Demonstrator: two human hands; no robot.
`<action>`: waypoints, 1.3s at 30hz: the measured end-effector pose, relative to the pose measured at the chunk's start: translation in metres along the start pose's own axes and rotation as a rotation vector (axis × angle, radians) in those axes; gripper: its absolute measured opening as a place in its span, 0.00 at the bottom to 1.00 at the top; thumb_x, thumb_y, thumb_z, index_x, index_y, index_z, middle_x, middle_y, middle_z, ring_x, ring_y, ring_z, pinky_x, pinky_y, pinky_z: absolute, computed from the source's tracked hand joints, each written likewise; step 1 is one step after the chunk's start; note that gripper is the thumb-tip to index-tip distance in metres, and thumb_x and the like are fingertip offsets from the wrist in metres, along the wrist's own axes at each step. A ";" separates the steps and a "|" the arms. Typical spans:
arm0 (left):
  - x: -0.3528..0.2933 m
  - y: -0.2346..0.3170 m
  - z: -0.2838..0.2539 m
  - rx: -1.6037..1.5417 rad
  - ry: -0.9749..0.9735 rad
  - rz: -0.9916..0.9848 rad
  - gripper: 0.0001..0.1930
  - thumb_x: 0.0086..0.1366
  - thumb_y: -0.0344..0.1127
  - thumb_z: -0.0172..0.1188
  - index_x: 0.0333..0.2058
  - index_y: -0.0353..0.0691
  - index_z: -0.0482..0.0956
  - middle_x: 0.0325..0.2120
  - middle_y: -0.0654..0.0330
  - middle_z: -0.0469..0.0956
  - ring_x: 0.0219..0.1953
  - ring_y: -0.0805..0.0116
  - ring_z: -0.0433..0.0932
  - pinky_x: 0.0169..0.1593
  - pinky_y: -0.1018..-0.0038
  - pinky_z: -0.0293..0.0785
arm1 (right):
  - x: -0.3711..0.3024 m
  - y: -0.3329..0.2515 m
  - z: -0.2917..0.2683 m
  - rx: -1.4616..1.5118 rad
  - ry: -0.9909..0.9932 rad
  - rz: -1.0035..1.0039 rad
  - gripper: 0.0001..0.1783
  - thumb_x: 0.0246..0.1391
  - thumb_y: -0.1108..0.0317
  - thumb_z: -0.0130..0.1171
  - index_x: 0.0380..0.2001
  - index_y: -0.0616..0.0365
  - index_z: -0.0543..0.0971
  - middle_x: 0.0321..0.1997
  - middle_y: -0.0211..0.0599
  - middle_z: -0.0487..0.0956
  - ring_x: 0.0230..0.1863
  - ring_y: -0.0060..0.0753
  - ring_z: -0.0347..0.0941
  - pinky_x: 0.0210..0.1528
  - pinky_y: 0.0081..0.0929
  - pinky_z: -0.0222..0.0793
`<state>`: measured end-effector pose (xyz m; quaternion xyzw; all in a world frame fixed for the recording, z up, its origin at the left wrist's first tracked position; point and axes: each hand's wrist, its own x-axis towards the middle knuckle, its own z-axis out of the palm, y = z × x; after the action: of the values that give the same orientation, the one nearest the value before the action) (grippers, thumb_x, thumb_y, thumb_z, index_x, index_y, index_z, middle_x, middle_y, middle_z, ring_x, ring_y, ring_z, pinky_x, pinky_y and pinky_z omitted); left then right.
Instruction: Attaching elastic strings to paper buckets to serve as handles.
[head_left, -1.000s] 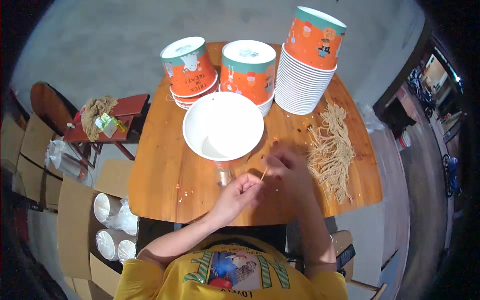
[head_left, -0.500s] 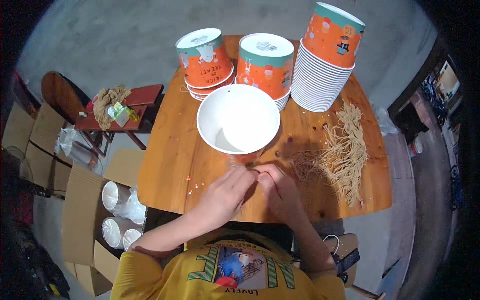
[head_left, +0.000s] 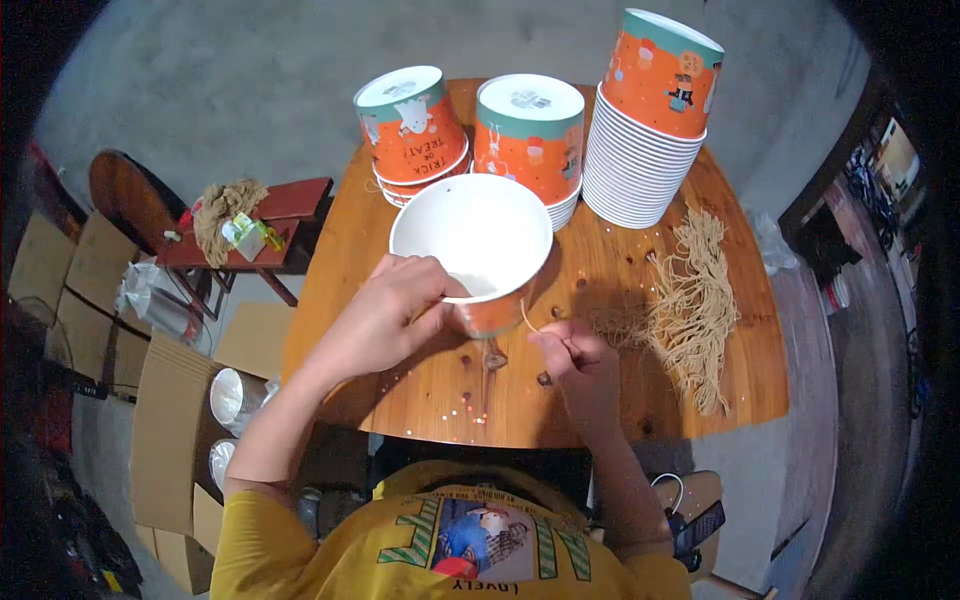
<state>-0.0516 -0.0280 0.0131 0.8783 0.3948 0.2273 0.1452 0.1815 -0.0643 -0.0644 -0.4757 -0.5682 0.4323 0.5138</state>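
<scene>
A white-lined paper bucket stands upright on the wooden table, its orange printed outside showing below the rim. My left hand grips its near left rim, with the fingertips over the edge and the thumb outside. Close to the bucket's near right side, my right hand pinches a thin tan cord. That cord runs up to the bucket wall; where it joins is too small to make out. A bundle of loose tan cords lies to the right of my right hand.
Behind the bucket stand upturned orange-and-green buckets: a left stack, a middle stack and a taller right stack. Small paper dots lie near the table's front edge. A red bench and an open cardboard box are at left.
My hands were together in front of the bucket and have parted. The left has gone up to the rim; the right has shifted right, holding the cord.
</scene>
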 end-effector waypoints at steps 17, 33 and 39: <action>0.016 0.000 -0.033 -0.967 -0.125 -0.459 0.19 0.58 0.22 0.54 0.50 0.35 0.71 0.40 0.63 0.77 0.41 0.77 0.76 0.44 0.78 0.73 | 0.025 -0.007 0.021 -0.142 -0.001 -0.522 0.09 0.50 0.77 0.61 0.36 0.59 0.76 0.38 0.38 0.75 0.34 0.28 0.75 0.35 0.23 0.71; 0.035 0.007 -0.019 -1.029 -0.255 -0.534 0.16 0.53 0.22 0.55 0.43 0.38 0.74 0.32 0.70 0.72 0.36 0.82 0.71 0.41 0.83 0.67 | 0.023 -0.003 0.017 -0.249 -0.017 -0.613 0.11 0.44 0.79 0.62 0.33 0.60 0.75 0.45 0.42 0.75 0.43 0.41 0.74 0.44 0.33 0.71; 0.039 0.007 -0.015 -0.978 -0.292 -0.505 0.16 0.53 0.22 0.56 0.42 0.38 0.76 0.31 0.72 0.71 0.36 0.82 0.69 0.40 0.83 0.67 | 0.030 -0.011 0.014 -0.385 0.022 -0.825 0.10 0.43 0.77 0.63 0.32 0.59 0.75 0.46 0.41 0.75 0.41 0.43 0.74 0.44 0.34 0.70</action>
<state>-0.0323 -0.0012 0.0402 0.6093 0.4174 0.2182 0.6379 0.1661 -0.0370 -0.0498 -0.3010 -0.7746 0.0726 0.5514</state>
